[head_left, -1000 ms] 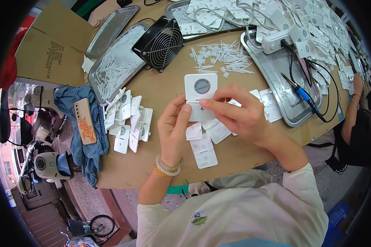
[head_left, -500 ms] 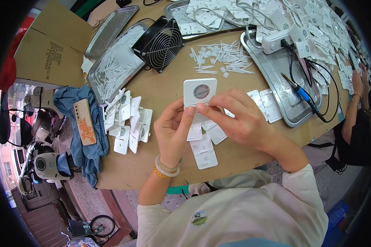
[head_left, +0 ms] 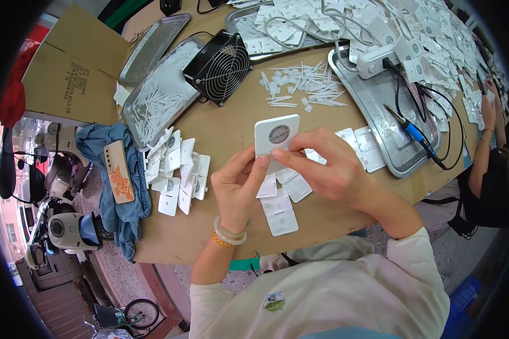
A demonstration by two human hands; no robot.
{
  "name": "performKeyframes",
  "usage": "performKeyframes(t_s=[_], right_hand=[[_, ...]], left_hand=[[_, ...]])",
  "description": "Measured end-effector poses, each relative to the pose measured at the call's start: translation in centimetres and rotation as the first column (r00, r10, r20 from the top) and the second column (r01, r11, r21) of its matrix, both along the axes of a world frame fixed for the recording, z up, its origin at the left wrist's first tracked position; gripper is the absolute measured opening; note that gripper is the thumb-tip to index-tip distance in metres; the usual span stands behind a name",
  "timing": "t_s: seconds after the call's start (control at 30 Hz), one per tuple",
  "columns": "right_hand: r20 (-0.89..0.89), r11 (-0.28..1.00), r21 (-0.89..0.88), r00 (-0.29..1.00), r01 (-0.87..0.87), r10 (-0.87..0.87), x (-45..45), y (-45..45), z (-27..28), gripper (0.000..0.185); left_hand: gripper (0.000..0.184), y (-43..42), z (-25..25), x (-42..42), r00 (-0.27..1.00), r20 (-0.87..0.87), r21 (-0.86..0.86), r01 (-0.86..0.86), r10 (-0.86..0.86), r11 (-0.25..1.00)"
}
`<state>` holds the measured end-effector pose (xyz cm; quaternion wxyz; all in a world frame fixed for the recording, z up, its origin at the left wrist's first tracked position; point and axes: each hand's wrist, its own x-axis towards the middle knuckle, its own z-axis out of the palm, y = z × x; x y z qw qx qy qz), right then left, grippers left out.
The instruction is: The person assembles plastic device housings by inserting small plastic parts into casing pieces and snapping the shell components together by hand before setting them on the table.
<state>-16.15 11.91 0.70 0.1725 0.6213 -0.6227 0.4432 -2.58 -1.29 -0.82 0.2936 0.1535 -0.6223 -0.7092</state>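
Between my two hands is a white plastic folding card (head_left: 264,125) with a round grey printed disc on its raised panel. My left hand (head_left: 238,183) grips its lower left side between thumb and fingers. My right hand (head_left: 328,164) pinches the lower right, near the fold; the fingers hide most of the lower panel. Under the hands on the table lie more white folding cards (head_left: 281,219), partly covered. To the left is a loose heap of similar white cards (head_left: 169,202). Beyond my hands small white plastic sticks and squares (head_left: 306,82) are scattered.
A black fan (head_left: 220,66) stands beside a metal tray (head_left: 131,125) of white sticks. At right, a metal tray (head_left: 398,161) holds a blue-handled soldering iron (head_left: 415,134) and a white power strip (head_left: 373,62). A phone (head_left: 119,172) lies on denim. Another person's arm (head_left: 483,133) is at far right.
The raised panel of the card has tilted slightly, and both hands still hold it. The view has shifted a little.
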Motion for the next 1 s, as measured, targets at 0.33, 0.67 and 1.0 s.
performKeyframes(t_s=[0.33, 0.67, 1.0], right_hand=[[0.881, 0.996, -0.021, 0.469, -0.082, 0.057, 1.1, -0.4, 0.8, 0.031], [0.99, 0.962, -0.088, 0.082, -0.26, 0.113, 0.9, -0.5, -0.6, 0.025], [0.982, 0.965, -0.163, 0.06, -0.207, 0.179, 1.4, -0.7, -1.5, 0.012]], left_hand=[[0.023, 0.3, 0.2, -0.5, 0.996, -0.056, 0.292, -0.045, 0.064, 0.955], [0.019, 1.1, 0.2, -0.7, 1.0, -0.014, 0.271, -0.023, 0.028, 0.962], [0.018, 2.3, 0.1, -0.5, 0.992, -0.078, 0.129, -0.09, 0.101, 0.988]])
